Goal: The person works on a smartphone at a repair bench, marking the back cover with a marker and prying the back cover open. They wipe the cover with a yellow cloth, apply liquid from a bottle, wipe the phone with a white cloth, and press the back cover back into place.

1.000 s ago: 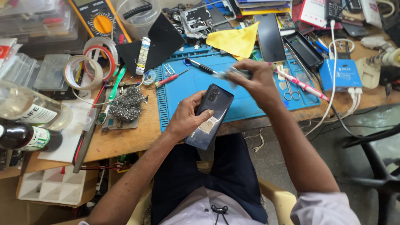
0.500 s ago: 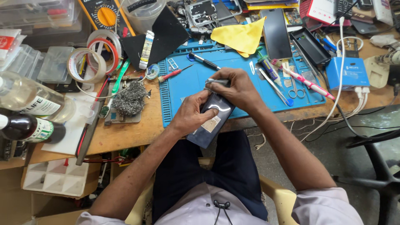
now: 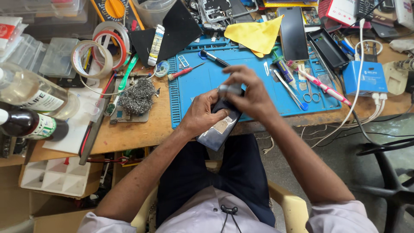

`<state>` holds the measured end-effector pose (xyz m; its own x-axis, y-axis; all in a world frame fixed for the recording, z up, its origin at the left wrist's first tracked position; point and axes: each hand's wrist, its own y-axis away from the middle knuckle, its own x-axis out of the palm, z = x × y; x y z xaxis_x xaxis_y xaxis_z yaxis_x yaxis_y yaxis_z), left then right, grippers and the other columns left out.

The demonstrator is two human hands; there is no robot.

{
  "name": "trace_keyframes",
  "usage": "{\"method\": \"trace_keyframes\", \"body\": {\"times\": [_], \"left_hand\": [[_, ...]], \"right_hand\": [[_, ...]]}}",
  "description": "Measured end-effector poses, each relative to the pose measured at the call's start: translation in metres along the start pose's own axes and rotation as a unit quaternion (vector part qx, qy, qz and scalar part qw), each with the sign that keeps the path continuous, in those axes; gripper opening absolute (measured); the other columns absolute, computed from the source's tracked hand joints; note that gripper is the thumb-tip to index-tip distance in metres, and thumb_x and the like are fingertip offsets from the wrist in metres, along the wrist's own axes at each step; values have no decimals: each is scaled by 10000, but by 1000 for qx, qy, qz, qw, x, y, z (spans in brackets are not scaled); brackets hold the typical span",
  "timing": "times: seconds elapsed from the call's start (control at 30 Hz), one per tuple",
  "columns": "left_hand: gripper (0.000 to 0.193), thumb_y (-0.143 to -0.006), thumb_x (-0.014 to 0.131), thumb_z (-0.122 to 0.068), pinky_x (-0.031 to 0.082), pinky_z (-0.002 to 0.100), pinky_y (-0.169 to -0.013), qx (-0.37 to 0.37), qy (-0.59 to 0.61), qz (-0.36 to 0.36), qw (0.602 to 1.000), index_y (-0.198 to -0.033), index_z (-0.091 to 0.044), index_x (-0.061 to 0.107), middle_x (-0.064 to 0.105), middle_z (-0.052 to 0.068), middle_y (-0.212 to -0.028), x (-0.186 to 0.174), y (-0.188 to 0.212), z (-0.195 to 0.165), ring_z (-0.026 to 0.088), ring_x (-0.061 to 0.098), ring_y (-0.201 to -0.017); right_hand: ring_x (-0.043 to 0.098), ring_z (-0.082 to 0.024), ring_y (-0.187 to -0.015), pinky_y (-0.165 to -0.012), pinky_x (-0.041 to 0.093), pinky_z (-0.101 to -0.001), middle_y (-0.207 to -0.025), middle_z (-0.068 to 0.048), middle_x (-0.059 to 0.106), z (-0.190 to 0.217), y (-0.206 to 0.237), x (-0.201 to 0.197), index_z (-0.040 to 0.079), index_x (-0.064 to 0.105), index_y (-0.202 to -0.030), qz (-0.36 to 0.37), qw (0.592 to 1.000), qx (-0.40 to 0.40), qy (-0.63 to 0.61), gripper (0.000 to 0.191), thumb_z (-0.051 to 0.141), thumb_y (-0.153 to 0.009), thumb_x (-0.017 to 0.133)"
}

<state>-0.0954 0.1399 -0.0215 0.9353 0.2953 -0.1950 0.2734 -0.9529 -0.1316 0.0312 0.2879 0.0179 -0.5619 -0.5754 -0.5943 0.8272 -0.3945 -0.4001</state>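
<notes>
The person sat at a cluttered wooden workbench (image 3: 129,133) with a dark smartphone (image 3: 217,129) held over its front edge, above the lap, the lower end tilted down toward the body. The left hand (image 3: 202,114) gripped the phone from the left side, its fingers wrapped around the edge and clamped on the body. The right hand (image 3: 252,95) came in from the right and covered the phone's upper end, its fingers bent together and pinched on something small and grey at the top; I could not tell what that piece was.

Just behind the hands lay a blue repair mat (image 3: 241,82) strewn with tools: a red-handled screwdriver (image 3: 183,72) near its left edge, a black-handled one (image 3: 213,57) beside it, small scissors (image 3: 308,95) and a pink toothbrush (image 3: 321,86) toward the right. A yellow cloth (image 3: 254,36) lay at the mat's far edge, with another dark phone (image 3: 292,32) just beside it. To the left of the mat sat a wad of steel wool (image 3: 137,96), rolls of tape (image 3: 92,54), and two bottles (image 3: 32,110) lying near the bench's left end. A blue charger box (image 3: 366,77) stood at the right.
</notes>
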Motion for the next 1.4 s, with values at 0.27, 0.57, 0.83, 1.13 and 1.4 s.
{"method": "trace_keyframes", "body": {"times": [0.27, 0.57, 0.83, 1.13, 1.4], "left_hand": [[389, -851, 749, -23, 551, 271, -861, 64, 18, 1, 998, -1226, 17, 653, 769, 69, -1069, 1, -1, 9, 84, 674, -982], [466, -881, 715, -23, 555, 242, -879, 47, 95, 14, 994, -1331, 27, 606, 743, 54, -1135, 0, -1, 11, 69, 670, -1008], [472, -860, 720, -30, 574, 223, -836, 17, 54, -3, 998, -1316, 29, 612, 754, 41, -1086, 0, 0, 7, 51, 680, -962], [439, -896, 709, -49, 566, 235, -804, -2, 45, 7, 999, -1320, 31, 626, 761, 38, -1044, -2, -1, 8, 53, 667, -910], [440, -919, 697, -25, 550, 232, -849, 17, 97, 18, 995, -1344, 41, 605, 728, 45, -1097, -1, 0, 13, 63, 646, -967]], "right_hand": [[508, -371, -1421, -1177, 395, -454, -1508, -174, 562, -16, 10, 11, 90, 719, -939, -41, 998, -42, 25, 248, 100, -761, 892], [312, -469, -1534, -1244, 253, -559, -1620, -183, 435, -20, 42, 8, 97, 713, -917, -70, 990, -23, 117, 291, 125, -723, 928], [390, -413, -1545, -1282, 282, -516, -1635, -170, 455, -35, 46, 8, 45, 620, -917, -90, 995, -5, 46, 278, 49, -755, 847], [467, -385, -1514, -1234, 389, -445, -1620, -189, 491, -22, 45, 7, 32, 605, -989, -134, 989, 60, 23, 238, 74, -898, 821], [429, -424, -1506, -1232, 341, -465, -1569, -203, 523, -30, 44, 11, 7, 580, -954, -117, 991, 52, 42, 292, 63, -809, 828]]}}
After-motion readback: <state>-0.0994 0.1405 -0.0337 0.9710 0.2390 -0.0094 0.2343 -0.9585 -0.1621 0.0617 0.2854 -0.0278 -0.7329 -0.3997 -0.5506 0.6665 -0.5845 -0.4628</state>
